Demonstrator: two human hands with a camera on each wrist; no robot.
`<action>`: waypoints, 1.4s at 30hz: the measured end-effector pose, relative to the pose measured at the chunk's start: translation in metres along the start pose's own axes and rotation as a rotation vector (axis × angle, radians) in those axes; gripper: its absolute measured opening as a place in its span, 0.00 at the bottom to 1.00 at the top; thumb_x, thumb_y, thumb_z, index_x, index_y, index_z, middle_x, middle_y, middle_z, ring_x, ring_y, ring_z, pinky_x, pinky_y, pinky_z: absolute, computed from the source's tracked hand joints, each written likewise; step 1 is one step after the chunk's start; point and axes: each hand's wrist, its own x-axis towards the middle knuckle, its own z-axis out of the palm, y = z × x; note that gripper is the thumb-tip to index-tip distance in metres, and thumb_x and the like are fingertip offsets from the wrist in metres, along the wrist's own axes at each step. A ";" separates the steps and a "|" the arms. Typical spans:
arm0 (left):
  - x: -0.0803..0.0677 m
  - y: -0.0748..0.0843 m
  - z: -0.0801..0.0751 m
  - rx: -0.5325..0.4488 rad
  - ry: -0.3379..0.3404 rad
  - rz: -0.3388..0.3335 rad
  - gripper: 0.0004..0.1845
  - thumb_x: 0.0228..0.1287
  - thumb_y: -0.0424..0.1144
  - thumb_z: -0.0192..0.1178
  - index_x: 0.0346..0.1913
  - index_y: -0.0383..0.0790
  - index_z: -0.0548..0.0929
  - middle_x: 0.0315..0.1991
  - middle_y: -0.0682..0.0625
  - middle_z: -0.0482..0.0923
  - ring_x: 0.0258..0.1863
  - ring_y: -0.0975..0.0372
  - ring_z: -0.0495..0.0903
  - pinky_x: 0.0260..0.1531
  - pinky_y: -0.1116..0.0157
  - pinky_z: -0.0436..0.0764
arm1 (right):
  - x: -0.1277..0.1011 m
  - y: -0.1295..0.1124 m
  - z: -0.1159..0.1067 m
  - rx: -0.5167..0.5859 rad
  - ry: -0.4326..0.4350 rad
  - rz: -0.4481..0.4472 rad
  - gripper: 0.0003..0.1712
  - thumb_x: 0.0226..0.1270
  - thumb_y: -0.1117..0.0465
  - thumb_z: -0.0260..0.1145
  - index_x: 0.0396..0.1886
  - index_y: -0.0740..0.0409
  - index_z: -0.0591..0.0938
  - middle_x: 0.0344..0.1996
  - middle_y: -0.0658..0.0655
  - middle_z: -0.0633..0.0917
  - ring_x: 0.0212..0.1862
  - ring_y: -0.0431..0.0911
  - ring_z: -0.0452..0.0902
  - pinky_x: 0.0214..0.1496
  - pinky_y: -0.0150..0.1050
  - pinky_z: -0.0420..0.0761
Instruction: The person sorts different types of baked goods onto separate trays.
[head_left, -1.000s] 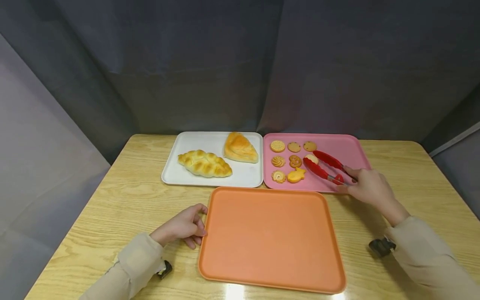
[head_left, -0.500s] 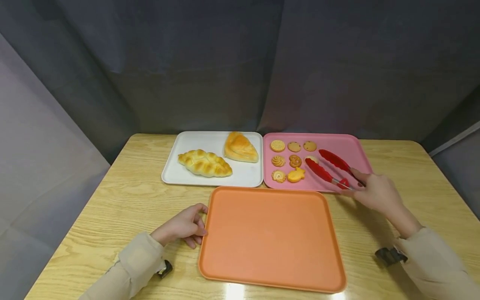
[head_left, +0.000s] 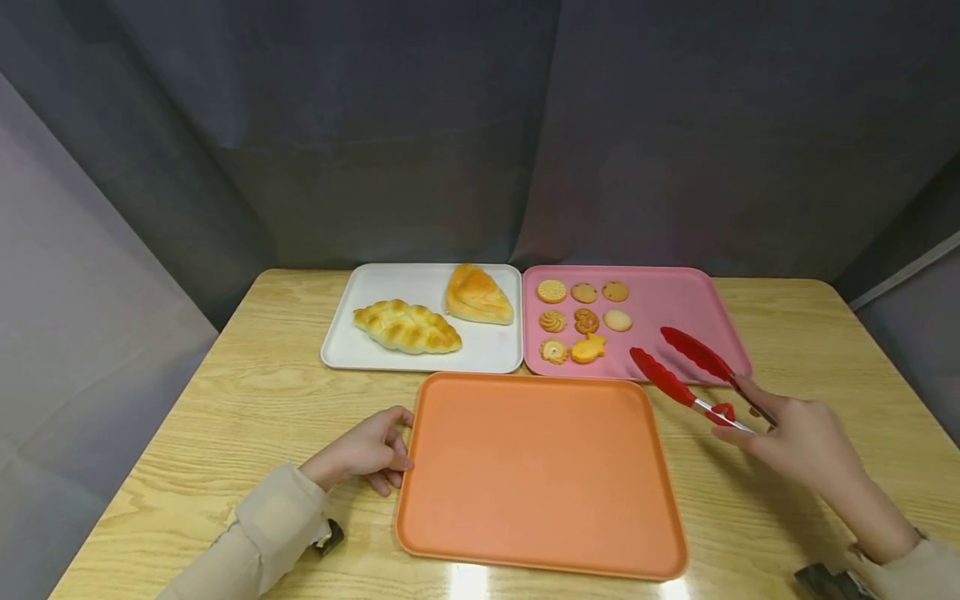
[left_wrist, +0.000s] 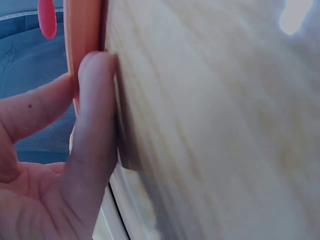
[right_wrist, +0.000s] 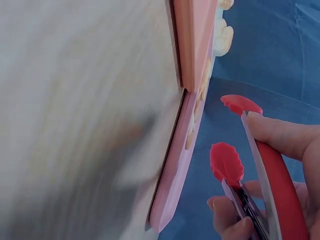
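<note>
My right hand (head_left: pixel 798 433) grips the handle end of red tongs (head_left: pixel 686 371), whose two arms stand apart with nothing between them, above the front right corner of the pink tray (head_left: pixel 675 304). The right wrist view shows the tongs (right_wrist: pixel 250 165) and that pink tray (right_wrist: pixel 192 45) edge-on. Several small cookies (head_left: pixel 581 321) lie in rows on the pink tray's left half. My left hand (head_left: pixel 367 454) rests on the table with its fingers against the left edge of the bare orange tray (head_left: pixel 540 475); in the left wrist view its fingertips (left_wrist: pixel 95 105) touch the orange tray (left_wrist: pixel 82 35).
A white tray (head_left: pixel 360 346) at the back left holds a braided loaf (head_left: pixel 405 327) and a wedge-shaped bun (head_left: pixel 476 296). All three trays sit on a wooden table (head_left: pixel 225 392). Grey curtains close in the back and sides.
My right hand has pulled the tongs back toward me and to the right, away from the cookies. The round pale cookie once beside the tips now lies uncovered. The left hand has not moved.
</note>
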 end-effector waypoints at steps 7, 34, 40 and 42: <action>-0.001 0.000 -0.001 -0.003 0.003 -0.002 0.23 0.55 0.22 0.56 0.53 0.31 0.62 0.24 0.42 0.72 0.15 0.59 0.75 0.12 0.61 0.79 | -0.026 0.003 0.003 -0.007 -0.005 0.015 0.44 0.44 0.44 0.72 0.56 0.69 0.73 0.18 0.54 0.77 0.13 0.42 0.54 0.15 0.34 0.54; -0.002 0.001 0.000 -0.021 -0.014 0.006 0.23 0.55 0.22 0.55 0.53 0.31 0.61 0.24 0.42 0.72 0.15 0.59 0.74 0.12 0.62 0.79 | -0.064 0.034 0.008 -0.051 -0.210 0.211 0.54 0.48 0.37 0.67 0.59 0.77 0.64 0.41 0.80 0.75 0.27 0.59 0.74 0.25 0.56 0.73; -0.003 0.003 0.001 -0.013 -0.012 0.006 0.23 0.55 0.21 0.55 0.53 0.31 0.61 0.24 0.42 0.72 0.15 0.60 0.74 0.12 0.62 0.79 | -0.066 0.037 0.012 -0.104 -0.300 0.224 0.59 0.47 0.33 0.65 0.59 0.80 0.60 0.40 0.82 0.74 0.33 0.67 0.74 0.25 0.58 0.74; -0.003 0.004 0.001 -0.009 -0.009 0.007 0.23 0.55 0.21 0.55 0.53 0.30 0.61 0.24 0.42 0.72 0.15 0.60 0.74 0.12 0.62 0.79 | -0.067 0.038 0.014 -0.113 -0.325 0.221 0.61 0.45 0.33 0.65 0.60 0.81 0.58 0.37 0.80 0.75 0.32 0.66 0.74 0.26 0.58 0.74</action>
